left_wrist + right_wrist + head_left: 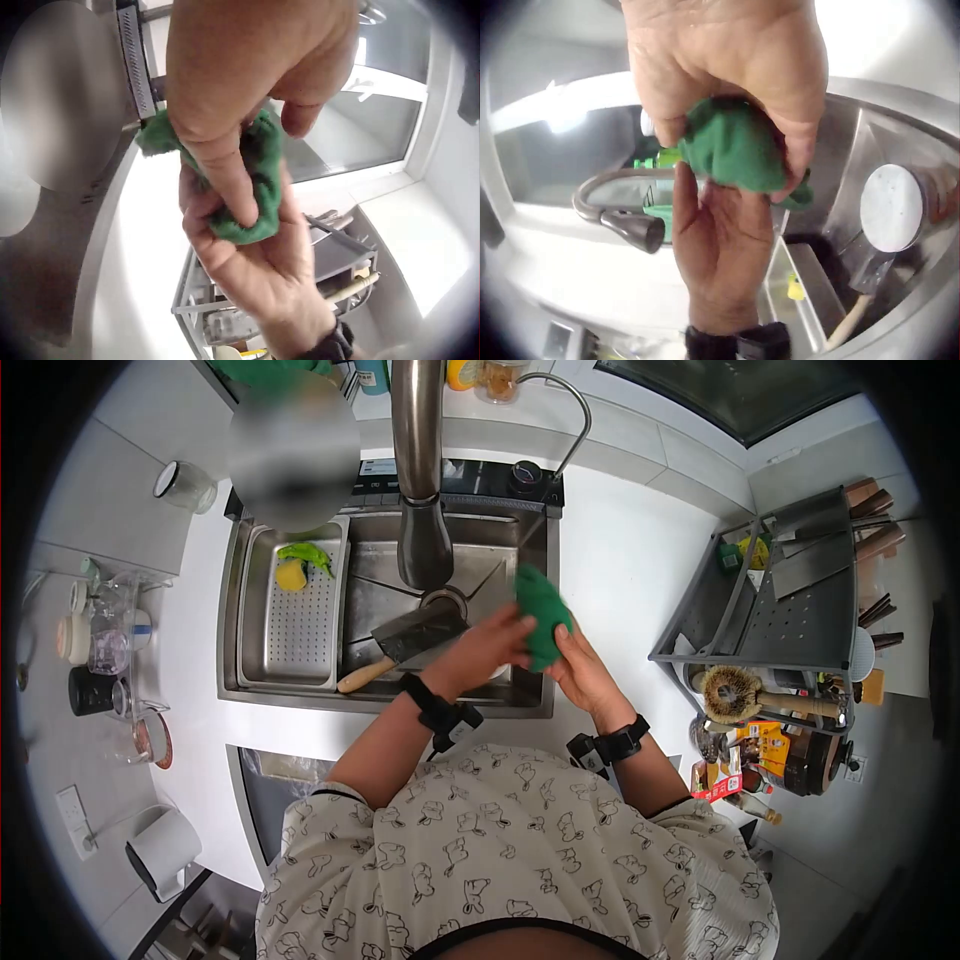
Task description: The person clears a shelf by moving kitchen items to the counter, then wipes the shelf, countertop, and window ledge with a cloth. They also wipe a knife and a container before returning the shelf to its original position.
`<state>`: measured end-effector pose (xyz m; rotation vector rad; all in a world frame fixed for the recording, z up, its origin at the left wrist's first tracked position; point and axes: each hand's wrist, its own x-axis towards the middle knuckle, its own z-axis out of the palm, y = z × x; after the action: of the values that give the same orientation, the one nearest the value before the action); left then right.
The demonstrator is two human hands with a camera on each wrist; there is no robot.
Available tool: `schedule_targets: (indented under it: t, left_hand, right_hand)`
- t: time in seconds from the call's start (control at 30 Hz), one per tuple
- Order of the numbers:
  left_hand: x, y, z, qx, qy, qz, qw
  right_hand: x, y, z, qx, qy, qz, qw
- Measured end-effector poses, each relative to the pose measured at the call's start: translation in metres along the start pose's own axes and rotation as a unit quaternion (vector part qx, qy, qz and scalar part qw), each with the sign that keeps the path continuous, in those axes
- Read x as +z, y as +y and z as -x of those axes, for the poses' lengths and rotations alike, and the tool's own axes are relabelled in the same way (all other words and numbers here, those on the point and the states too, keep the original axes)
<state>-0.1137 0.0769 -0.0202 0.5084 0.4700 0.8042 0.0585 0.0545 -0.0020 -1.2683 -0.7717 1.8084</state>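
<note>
A bunched green cloth (pixel 541 618) is between my two hands, above the right edge of the sink (pixel 545 705). My right hand (pixel 585 675) grips it, with thumb and fingers around its sides in the right wrist view. My left hand (pixel 490 650), blurred in the head view, touches the cloth from the other side. One finger (pixel 232 184) of that hand lies along the cloth, while its thumb stands away from it. Below, a cleaver (pixel 420 635) with a wooden handle (pixel 367 674) lies in the basin. A round white-topped object (pixel 891 208) stands near the cleaver.
The faucet (pixel 424 540) hangs over the basin. On the left, a perforated tray (pixel 290 630) holds green peppers (pixel 306 556) and a yellow piece (pixel 291 575). A grey rack (pixel 720 650) with knives and a brush (pixel 733 694) stands right. Glassware (pixel 110 650) lines the left wall.
</note>
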Motion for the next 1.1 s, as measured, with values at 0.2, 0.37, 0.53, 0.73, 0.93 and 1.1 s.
schedule_targets:
  t: [0.2, 0.37, 0.53, 0.73, 0.93, 1.1]
  left_hand:
    - [0.014, 0.017, 0.025, -0.039, 0.022, -0.225, 0.973]
    - [-0.025, 0.048, 0.110, -0.052, 0.170, -0.308, 0.935]
    - [-0.052, 0.029, 0.239, -0.082, 0.476, -0.327, 0.813]
    - [-0.076, -0.019, 0.328, -0.270, 0.373, -0.633, 0.622]
    - [-0.063, 0.023, 0.280, -0.130, 0.426, -0.689, 0.572]
    - [-0.064, 0.023, 0.232, -0.084, 0.334, -0.674, 0.654]
  right_hand:
    - [-0.081, -0.051, -0.024, -0.117, 0.203, 0.074, 0.969]
    - [-0.203, -0.029, -0.103, -0.036, 0.393, 0.460, 0.796]
    - [-0.082, 0.071, -0.090, -0.328, 0.128, 0.524, 0.776]
    - [0.017, 0.037, -0.060, -0.195, -0.058, 0.346, 0.916]
    - [-0.104, 0.011, 0.009, -0.172, 0.206, 0.489, 0.830]
    - [-0.064, 0.133, 0.035, -0.150, 0.107, 0.593, 0.784]
